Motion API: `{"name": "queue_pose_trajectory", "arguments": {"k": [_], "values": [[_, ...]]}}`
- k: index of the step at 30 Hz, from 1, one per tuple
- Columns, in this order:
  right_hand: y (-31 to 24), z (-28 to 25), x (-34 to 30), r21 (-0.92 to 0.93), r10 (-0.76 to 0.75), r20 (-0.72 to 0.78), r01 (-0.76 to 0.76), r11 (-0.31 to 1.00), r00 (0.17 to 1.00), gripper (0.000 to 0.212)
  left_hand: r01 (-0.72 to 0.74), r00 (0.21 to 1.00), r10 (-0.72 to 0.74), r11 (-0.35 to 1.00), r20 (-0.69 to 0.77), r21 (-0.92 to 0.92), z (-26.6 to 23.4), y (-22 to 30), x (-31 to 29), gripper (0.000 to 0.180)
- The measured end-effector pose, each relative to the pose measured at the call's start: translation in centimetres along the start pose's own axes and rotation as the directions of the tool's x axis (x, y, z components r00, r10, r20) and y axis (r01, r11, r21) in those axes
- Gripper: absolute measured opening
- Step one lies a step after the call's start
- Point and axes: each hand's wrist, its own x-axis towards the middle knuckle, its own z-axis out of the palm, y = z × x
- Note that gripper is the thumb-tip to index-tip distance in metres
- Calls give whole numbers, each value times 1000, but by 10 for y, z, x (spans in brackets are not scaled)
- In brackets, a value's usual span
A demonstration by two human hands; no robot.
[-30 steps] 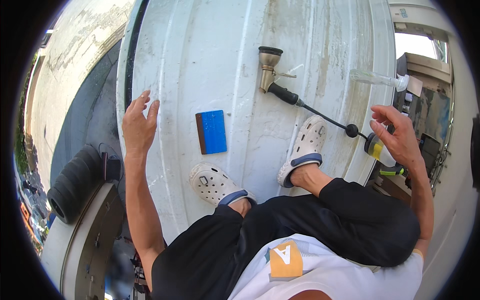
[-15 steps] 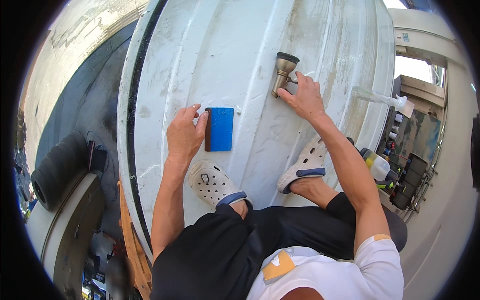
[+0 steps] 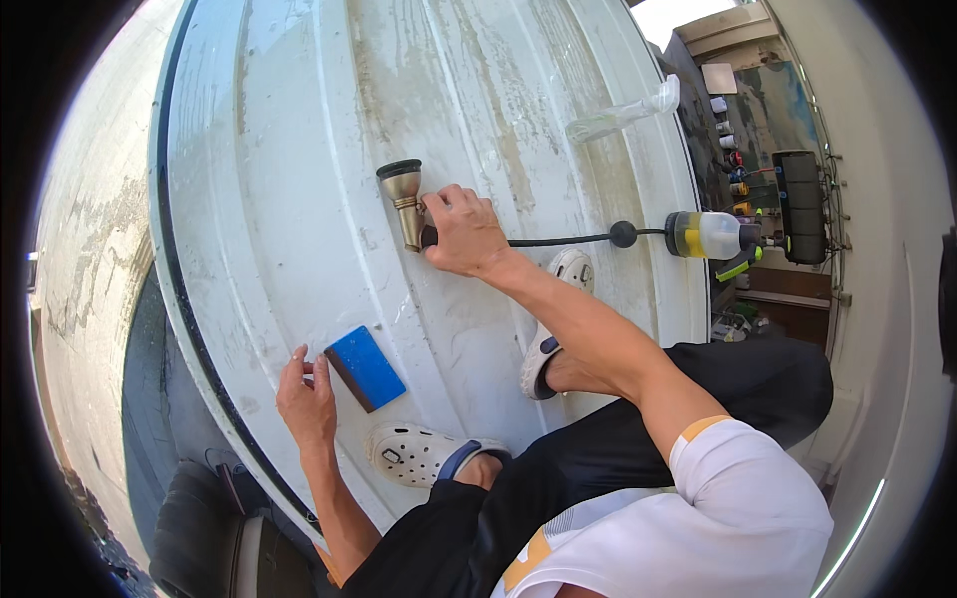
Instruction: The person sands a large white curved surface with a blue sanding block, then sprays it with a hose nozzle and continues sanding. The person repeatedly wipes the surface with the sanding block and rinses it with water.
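My right hand (image 3: pixel 465 231) is closed at the short, dark handle of a bronze-coloured metal tool (image 3: pixel 407 199), which looks like a torch head with a flared, black-rimmed cup. A black hose (image 3: pixel 558 241) with a ball on it runs from behind that hand to the right. A blue squeegee card (image 3: pixel 371 365) with a dark felt edge lies flat on the ribbed white metal panel (image 3: pixel 289 229). Beside its dark edge rests my left hand (image 3: pixel 306 394), thumb and fingers apart, holding nothing; whether the thumb touches the card I cannot tell.
A clear spray bottle (image 3: pixel 620 112) lies on the panel at the upper right. At its right edge is another bottle (image 3: pixel 706 236) with a yellow band and green trigger. My feet, in white clogs (image 3: pixel 424 453), stand on the panel. Past the left edge lies lower ground.
My view has swung to the right, bringing the hose and the yellow-banded bottle into fuller sight. My right hand has closed on the bronze tool's handle. The left hand stays beside the blue card.
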Motion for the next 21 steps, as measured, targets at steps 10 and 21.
{"name": "queue_pose_trajectory", "arguments": {"k": [10, 21], "values": [[47, -18, 67, 368, 505, -155, -424, 827, 849, 72, 15, 981, -3, 998, 196, -61, 3, 2, -16, 35], [117, -34, 139, 383, 757, -219, -660, 647, 615, 56, 60, 962, -45, 997, 269, -48, 3, 9, -23, 37]]}}
